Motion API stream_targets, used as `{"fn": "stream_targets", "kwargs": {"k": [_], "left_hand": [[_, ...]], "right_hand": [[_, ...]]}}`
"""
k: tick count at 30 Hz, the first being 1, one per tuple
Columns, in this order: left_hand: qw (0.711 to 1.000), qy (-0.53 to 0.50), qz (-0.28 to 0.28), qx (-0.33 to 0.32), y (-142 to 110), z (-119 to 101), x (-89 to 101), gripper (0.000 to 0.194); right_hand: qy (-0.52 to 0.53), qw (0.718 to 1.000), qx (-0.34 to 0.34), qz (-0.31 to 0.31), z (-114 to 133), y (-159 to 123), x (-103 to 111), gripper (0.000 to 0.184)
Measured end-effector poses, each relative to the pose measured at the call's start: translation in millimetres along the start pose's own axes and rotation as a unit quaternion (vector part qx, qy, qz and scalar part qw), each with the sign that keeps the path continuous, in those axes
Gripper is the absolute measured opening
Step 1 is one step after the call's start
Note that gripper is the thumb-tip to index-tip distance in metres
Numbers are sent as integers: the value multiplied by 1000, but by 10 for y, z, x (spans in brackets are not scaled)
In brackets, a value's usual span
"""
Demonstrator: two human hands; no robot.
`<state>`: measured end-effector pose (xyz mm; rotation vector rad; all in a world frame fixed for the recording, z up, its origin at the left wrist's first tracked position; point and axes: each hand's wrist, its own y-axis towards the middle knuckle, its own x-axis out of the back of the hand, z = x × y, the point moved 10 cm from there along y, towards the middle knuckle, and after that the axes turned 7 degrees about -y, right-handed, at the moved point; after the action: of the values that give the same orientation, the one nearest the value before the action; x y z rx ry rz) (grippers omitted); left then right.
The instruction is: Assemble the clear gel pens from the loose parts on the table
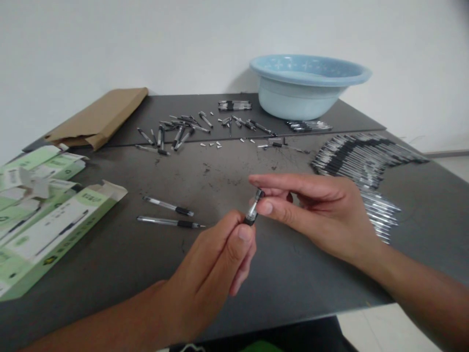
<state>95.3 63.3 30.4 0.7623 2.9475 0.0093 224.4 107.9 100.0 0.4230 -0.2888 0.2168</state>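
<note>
My left hand (216, 269) is closed around a clear gel pen (252, 212) with a black grip, held tilted above the front of the table. Most of its barrel is hidden in my fist. At the pen's upper end, my right hand (324, 215) pinches it between thumb and fingers, the index finger stretched out over the top. Two more pens, one shorter pen (168, 206) and one longer pen with its tip showing (170, 222), lie on the table left of my hands.
Fanned rows of pens (348, 156) lie at right, near a blue basin (300, 98). Pen parts (179, 132) and small tips (219, 144) are scattered at the back. Green boxes (54, 230) and a brown paper bag (98, 115) are at left on the dark table (293, 288).
</note>
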Motion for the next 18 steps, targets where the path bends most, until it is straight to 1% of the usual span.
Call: {"fn": "stream_targets", "kwargs": {"k": [3, 6, 11, 13, 15, 18], "left_hand": [[1000, 13, -2, 1, 4, -10, 4, 46], [1000, 21, 6, 5, 17, 8, 19, 46], [998, 67, 16, 1, 56, -47, 59, 47], [996, 80, 28, 1, 59, -68, 47, 48], [996, 82, 41, 5, 50, -68, 26, 48], [997, 70, 34, 11, 37, -31, 34, 46]], "right_hand": [[-22, 999, 46, 10, 90, 2, -14, 39], [-34, 997, 70, 10, 114, 6, -20, 39], [-46, 996, 81, 8, 82, 4, -37, 40], [-47, 995, 83, 8, 80, -5, -37, 42], [-48, 996, 81, 9, 74, -14, -33, 42], [-49, 997, 64, 12, 24, -23, -42, 41]]}}
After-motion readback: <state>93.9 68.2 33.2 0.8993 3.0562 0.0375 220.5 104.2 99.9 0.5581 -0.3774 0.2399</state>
